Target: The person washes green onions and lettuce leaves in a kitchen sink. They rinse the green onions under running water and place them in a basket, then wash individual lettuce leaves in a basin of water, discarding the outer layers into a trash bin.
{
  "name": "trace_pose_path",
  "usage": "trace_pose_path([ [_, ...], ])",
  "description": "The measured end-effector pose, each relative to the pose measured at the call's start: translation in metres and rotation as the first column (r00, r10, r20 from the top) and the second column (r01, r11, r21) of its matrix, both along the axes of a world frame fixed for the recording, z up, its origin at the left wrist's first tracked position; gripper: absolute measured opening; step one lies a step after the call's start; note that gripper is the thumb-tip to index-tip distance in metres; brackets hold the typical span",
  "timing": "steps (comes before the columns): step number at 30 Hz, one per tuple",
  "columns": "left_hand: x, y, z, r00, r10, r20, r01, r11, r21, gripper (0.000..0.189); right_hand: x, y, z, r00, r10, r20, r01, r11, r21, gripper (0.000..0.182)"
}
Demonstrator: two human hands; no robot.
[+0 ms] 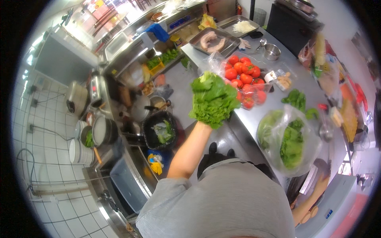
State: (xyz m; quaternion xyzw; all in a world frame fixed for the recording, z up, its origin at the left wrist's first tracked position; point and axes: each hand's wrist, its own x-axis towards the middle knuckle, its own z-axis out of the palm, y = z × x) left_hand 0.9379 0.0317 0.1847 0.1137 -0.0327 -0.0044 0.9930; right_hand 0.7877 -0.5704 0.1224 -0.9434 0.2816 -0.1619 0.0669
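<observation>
A leafy head of green lettuce (212, 99) is held up by my left hand (205, 125), which is mostly hidden beneath its leaves. At the far right, my right hand (321, 182) is blurred, close to a pale, flat metal object (308, 179) by a dark round surface; whether it holds anything cannot be told. Between my arms, a clear plastic bag (311, 145) of leafy greens (291, 148) sits on the steel table (276, 92). Beyond the lettuce, red tomatoes (246, 78) lie on and in clear plastic. Loose green leaves (294, 99) rest near the bag.
A black-lined bin (159, 142) with leaf scraps stands left of my left forearm. The table bears a tray of meat (193, 43), a tray of white shreds (229, 29) and a steel pot (272, 52). Stacked plates (80, 151) and a large pot (101, 131) stand at left.
</observation>
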Motion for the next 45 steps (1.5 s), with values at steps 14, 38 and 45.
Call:
trace_pose_path([
  [14,0.012,0.042,-0.020,0.976,0.214,0.030,-0.144,0.538,0.831,0.073,-0.097,0.042,-0.102,0.929,-0.245,-0.278,0.218,0.968,-0.125,0.041],
  [38,-0.130,0.149,-0.030,0.892,0.362,-0.270,-0.119,0.765,0.633,0.045,0.175,0.545,0.169,-0.125,0.981,0.149,-0.992,-0.125,-0.011,0.029],
  [45,-0.201,0.251,-0.060,0.763,0.466,-0.448,-0.037,0.724,0.689,0.054,0.130,0.751,0.088,-0.443,0.892,0.088,-0.871,-0.451,0.193,0.021],
])
